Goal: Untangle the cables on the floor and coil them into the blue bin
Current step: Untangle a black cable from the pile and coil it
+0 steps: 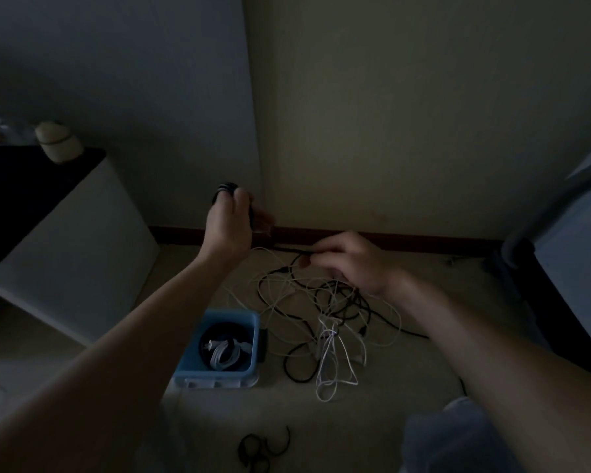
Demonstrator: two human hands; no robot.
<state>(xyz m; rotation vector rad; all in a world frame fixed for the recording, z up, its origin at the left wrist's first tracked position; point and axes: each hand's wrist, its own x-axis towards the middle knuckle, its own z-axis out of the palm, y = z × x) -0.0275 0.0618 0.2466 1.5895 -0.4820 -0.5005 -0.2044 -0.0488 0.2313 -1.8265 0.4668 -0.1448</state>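
So, left hand (227, 223) grips a black coil (226, 186), raised clear of the tangle (321, 302); right hand (350, 262) pinches the loose strand (285, 249), probably feeding it. Blue bin (231, 315) waits near.

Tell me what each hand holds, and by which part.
The left hand grips a black cable coil, its loops wound round the fingers. The right hand pinches the black strand stretched between the hands, at its fingertips.
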